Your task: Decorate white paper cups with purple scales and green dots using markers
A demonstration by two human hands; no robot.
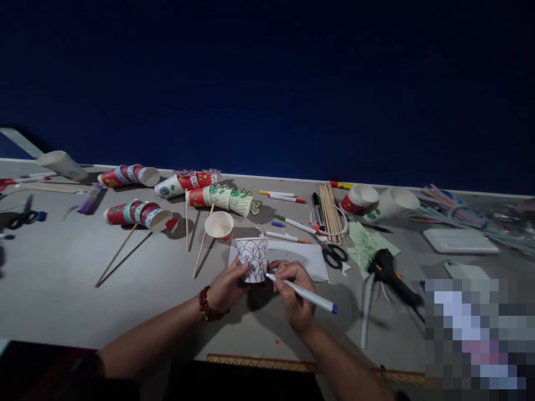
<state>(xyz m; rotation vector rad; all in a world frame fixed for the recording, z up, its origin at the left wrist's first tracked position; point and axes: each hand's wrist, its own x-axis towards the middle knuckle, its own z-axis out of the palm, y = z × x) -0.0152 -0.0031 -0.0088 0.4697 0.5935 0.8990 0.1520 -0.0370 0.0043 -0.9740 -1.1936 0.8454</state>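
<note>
My left hand [229,287] grips a white paper cup [253,257] with purple scale-like arcs and small green marks drawn on it. Pinched in my right hand [296,292] is a white marker [314,298] with a purple end, its tip at the cup's right side. Under the cup lies a sheet of white paper [298,257]. Just behind stands another paper cup [219,224], its open mouth upward. A small purple marker cap [277,224] rests on the table near several markers.
Decorated stacked-cup figures on sticks [137,216] lie at left and centre. To the right are scissors [334,255], a black glue gun [393,275], wooden sticks [330,211], green paper scraps [363,245] and paper cups [397,203]. A dark blue panel [267,89] rises behind the table.
</note>
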